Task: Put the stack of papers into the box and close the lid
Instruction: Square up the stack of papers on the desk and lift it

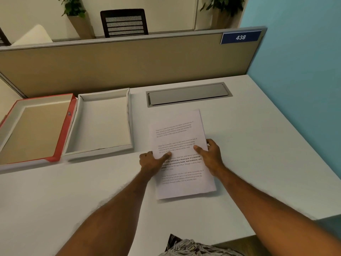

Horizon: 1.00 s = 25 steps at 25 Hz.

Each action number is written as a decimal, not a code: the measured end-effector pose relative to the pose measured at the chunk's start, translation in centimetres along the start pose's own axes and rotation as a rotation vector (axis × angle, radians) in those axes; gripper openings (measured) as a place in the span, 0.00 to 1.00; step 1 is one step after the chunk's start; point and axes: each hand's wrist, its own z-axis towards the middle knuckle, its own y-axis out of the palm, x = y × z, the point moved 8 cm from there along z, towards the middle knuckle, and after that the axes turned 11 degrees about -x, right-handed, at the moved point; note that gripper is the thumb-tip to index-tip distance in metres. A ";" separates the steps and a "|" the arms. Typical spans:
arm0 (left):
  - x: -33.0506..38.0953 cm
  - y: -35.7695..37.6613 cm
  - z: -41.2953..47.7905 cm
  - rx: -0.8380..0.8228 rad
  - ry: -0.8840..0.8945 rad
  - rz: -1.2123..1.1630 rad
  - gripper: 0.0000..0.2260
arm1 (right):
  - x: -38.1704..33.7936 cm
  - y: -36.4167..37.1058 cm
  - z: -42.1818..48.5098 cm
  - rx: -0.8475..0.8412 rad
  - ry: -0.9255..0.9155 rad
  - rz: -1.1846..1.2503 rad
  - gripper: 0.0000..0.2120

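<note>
1. A white desk point(239, 154) is filling the frame, backed by a tan partition point(129, 67) across the upper part, with a grey cable hatch point(188, 94) set in above centre.
2. The stack of papers point(181, 133) is lying flat on the desk just right of centre, not yet lifted.
3. The left hand point(151, 162) is pinching its left edge, thumb on top; the right hand point(210, 154) is gripping the right edge likewise.
4. The box point(103, 122) is sitting open and empty at left of centre, its red-edged lid point(36, 126) lying flung open at far left.
5. Everything is remaining: lifting, placing, closing.
</note>
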 end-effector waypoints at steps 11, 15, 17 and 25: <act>6.3 -0.2 -4.7 0.114 0.491 -0.293 0.18 | -4.1 -2.5 -0.8 0.091 -0.125 -0.087 0.20; 8.3 -2.1 -6.2 0.131 0.663 -0.326 0.13 | -8.0 -2.1 -0.9 0.022 -0.274 -0.149 0.18; 8.9 -2.8 -6.6 0.121 0.716 -0.306 0.12 | -8.8 -1.6 -1.1 0.003 -0.329 -0.122 0.18; 7.9 -4.2 -9.3 0.258 0.781 -0.311 0.16 | -10.0 -1.1 -3.9 0.068 -0.491 -0.107 0.25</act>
